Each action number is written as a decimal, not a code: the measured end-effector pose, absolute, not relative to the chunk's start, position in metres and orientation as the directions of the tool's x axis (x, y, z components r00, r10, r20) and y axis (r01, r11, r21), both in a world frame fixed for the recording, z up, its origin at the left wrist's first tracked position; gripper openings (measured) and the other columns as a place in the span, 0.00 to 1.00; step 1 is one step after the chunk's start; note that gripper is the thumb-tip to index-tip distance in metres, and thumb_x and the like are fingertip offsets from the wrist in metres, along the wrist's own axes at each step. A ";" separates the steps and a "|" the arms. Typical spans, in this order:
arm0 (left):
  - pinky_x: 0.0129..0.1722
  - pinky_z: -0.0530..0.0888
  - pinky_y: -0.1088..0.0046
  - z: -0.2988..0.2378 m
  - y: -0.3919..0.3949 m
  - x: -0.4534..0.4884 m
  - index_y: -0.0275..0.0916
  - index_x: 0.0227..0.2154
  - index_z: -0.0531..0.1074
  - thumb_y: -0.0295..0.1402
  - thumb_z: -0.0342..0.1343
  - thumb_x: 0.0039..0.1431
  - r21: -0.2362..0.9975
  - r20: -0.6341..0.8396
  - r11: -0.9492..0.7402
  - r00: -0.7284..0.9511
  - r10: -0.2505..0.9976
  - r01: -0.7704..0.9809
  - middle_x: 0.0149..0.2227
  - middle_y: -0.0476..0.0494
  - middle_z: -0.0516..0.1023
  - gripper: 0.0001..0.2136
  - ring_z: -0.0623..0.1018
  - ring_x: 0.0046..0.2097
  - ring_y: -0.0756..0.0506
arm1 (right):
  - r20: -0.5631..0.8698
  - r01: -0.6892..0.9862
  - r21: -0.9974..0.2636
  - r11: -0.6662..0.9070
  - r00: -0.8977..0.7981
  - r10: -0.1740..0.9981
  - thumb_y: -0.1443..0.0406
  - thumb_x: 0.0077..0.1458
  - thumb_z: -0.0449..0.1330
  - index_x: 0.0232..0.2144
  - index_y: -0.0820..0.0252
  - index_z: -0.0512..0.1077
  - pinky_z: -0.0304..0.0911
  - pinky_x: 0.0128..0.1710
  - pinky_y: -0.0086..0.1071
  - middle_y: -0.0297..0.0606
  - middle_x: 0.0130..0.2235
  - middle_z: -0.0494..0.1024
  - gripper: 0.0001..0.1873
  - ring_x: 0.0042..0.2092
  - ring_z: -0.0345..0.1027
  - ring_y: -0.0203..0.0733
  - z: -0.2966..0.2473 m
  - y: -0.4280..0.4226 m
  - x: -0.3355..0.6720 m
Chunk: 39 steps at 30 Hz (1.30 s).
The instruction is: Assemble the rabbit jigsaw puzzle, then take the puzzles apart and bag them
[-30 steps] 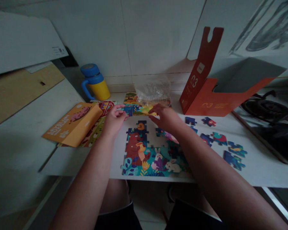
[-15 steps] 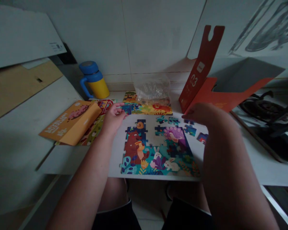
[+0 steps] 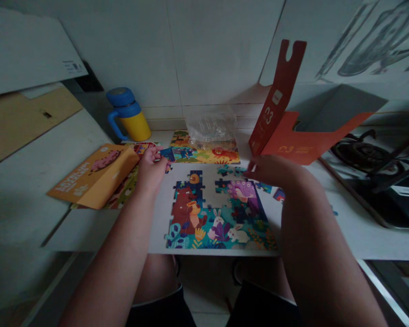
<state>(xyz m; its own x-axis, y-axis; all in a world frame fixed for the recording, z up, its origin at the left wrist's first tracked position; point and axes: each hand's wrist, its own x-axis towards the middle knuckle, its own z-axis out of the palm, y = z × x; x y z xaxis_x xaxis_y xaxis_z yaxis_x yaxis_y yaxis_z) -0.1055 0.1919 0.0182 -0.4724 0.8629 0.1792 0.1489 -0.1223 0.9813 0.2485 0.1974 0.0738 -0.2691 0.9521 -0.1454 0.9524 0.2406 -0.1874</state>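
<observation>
A partly assembled jigsaw puzzle [image 3: 218, 229] with a bear, rabbits and a peacock lies on the white table, a gap in its upper middle. My left hand [image 3: 152, 165], left of the puzzle's top, pinches a dark blue jigsaw piece [image 3: 167, 154]. Beyond the puzzle's upper right, my right hand [image 3: 264, 168] is closed with its fingertips beside a loose teal piece [image 3: 239, 171]; what is between the fingers, if anything, is hidden. More loose pieces, among them a blue one [image 3: 265, 187] and a red-and-blue one [image 3: 278, 195], lie right of the puzzle, partly behind my right hand.
Behind the puzzle, a clear plastic bag [image 3: 211, 129] lies on a colourful picture sheet [image 3: 218, 156]. An orange box [image 3: 293, 145] stands open at back right, near a black stove [image 3: 378, 190]. Left are a yellow envelope [image 3: 92, 177] and a blue-yellow jug [image 3: 134, 122].
My right hand has moved left to the teal pieces. The blue piece in my left hand now shows clearly. The whole view has shifted slightly.
</observation>
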 end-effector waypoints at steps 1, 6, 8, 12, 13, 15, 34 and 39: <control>0.29 0.74 0.76 0.018 0.192 -0.104 0.42 0.48 0.72 0.26 0.59 0.49 0.981 0.183 -0.128 -0.479 0.859 0.146 0.33 0.52 0.76 0.20 0.81 0.29 0.49 | -0.089 0.886 -0.297 0.355 -0.396 0.914 0.54 0.62 0.68 0.40 0.58 0.83 0.67 0.36 0.34 0.43 0.38 0.86 0.13 0.35 0.78 0.44 0.077 0.190 0.230; 0.33 0.75 0.74 0.020 0.180 -0.087 0.43 0.49 0.70 0.29 0.61 0.56 0.884 0.393 -0.237 -0.363 0.845 0.403 0.39 0.49 0.77 0.17 0.81 0.33 0.49 | 0.178 0.091 -0.802 0.590 -0.906 0.383 0.57 0.69 0.63 0.56 0.55 0.78 0.70 0.52 0.31 0.38 0.53 0.85 0.17 0.49 0.79 0.39 0.075 0.147 0.138; 0.35 0.75 0.74 0.021 0.173 -0.080 0.44 0.49 0.70 0.31 0.62 0.58 0.793 0.480 -0.290 -0.256 0.839 0.536 0.41 0.48 0.77 0.16 0.81 0.35 0.48 | 0.220 -0.015 -0.828 0.561 -0.928 0.301 0.56 0.68 0.65 0.57 0.58 0.77 0.71 0.50 0.31 0.40 0.53 0.84 0.20 0.46 0.79 0.38 0.066 0.137 0.119; 0.36 0.75 0.73 0.023 0.166 -0.074 0.45 0.49 0.70 0.31 0.62 0.59 0.751 0.510 -0.326 -0.192 0.839 0.574 0.42 0.47 0.77 0.16 0.80 0.37 0.47 | 0.218 -0.005 -0.848 0.530 -0.914 0.341 0.57 0.69 0.64 0.59 0.60 0.75 0.72 0.52 0.33 0.43 0.55 0.84 0.21 0.48 0.79 0.40 0.057 0.137 0.118; 0.37 0.75 0.73 0.024 0.166 -0.074 0.45 0.49 0.71 0.31 0.63 0.59 0.763 0.508 -0.323 -0.211 0.835 0.559 0.42 0.47 0.76 0.16 0.80 0.37 0.47 | 0.226 0.004 -0.847 0.531 -0.903 0.366 0.58 0.69 0.64 0.60 0.60 0.75 0.71 0.54 0.34 0.43 0.55 0.83 0.21 0.50 0.79 0.40 0.057 0.139 0.122; 0.37 0.75 0.73 0.025 0.166 -0.075 0.45 0.49 0.71 0.31 0.63 0.59 0.791 0.494 -0.317 -0.241 0.835 0.523 0.43 0.47 0.75 0.16 0.79 0.36 0.47 | 0.257 0.019 -0.835 0.551 -0.871 0.420 0.59 0.69 0.64 0.60 0.58 0.74 0.70 0.58 0.37 0.42 0.57 0.83 0.21 0.53 0.79 0.42 0.059 0.143 0.130; 0.38 0.76 0.74 0.036 0.176 -0.097 0.44 0.49 0.66 0.34 0.64 0.56 0.844 0.534 -0.419 -0.581 0.614 0.334 0.40 0.49 0.75 0.18 0.78 0.38 0.49 | 0.246 0.140 -0.778 0.612 -0.830 0.502 0.59 0.69 0.62 0.53 0.56 0.80 0.70 0.47 0.31 0.37 0.47 0.86 0.14 0.44 0.79 0.39 0.063 0.147 0.136; 0.35 0.75 0.73 0.030 0.188 -0.152 0.48 0.41 0.63 0.41 0.62 0.53 0.948 0.262 -0.305 -0.766 0.587 0.091 0.37 0.51 0.72 0.16 0.77 0.37 0.48 | 0.245 0.819 -0.373 0.435 -0.365 0.898 0.58 0.69 0.58 0.41 0.57 0.83 0.62 0.36 0.33 0.42 0.37 0.86 0.15 0.35 0.77 0.44 0.078 0.175 0.176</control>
<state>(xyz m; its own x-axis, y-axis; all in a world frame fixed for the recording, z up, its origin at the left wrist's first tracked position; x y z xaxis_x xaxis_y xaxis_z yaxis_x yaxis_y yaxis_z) -0.1515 0.1877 0.0298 -0.7663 0.5865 0.2623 0.0910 -0.3051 0.9480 0.1760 0.1754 0.0776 -0.3654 0.8980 0.2452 0.8194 0.4353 -0.3730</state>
